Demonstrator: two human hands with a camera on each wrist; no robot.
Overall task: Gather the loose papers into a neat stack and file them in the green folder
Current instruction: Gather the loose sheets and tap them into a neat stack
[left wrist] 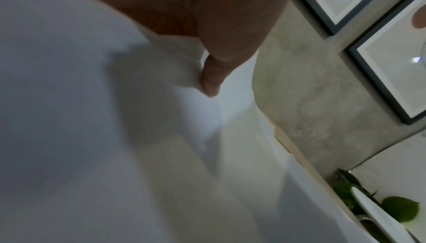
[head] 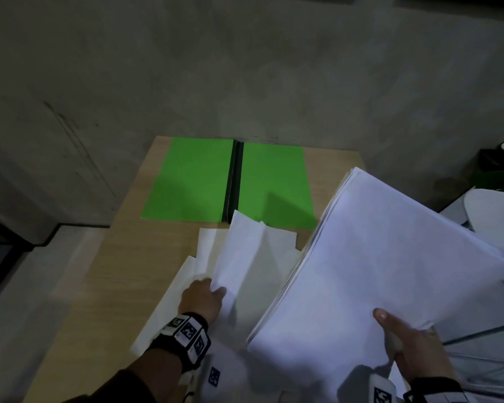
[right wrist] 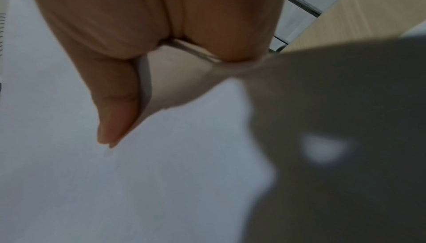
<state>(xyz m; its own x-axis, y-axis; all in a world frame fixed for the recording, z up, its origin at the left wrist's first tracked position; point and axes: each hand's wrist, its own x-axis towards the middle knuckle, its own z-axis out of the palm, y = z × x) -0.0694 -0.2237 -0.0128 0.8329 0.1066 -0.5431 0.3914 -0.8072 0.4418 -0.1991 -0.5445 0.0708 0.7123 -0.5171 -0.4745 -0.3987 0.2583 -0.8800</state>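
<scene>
The green folder (head: 230,181) lies open and flat at the far end of the wooden table (head: 108,286), its black spine in the middle. My right hand (head: 405,338) holds a thick stack of white papers (head: 390,257) lifted above the table's right side, thumb on top; the thumb (right wrist: 115,101) presses the stack's near corner. My left hand (head: 204,298) pinches a loose white sheet (head: 245,257) by its near edge, raising it off other loose sheets (head: 169,303) on the table. The left thumb (left wrist: 212,79) presses that sheet (left wrist: 138,137).
A concrete wall (head: 245,68) rises right behind the table. White furniture and a green plant (head: 492,175) stand to the right. Bare tabletop (head: 134,199) lies left of the folder. Framed pictures (left wrist: 392,74) hang on the wall.
</scene>
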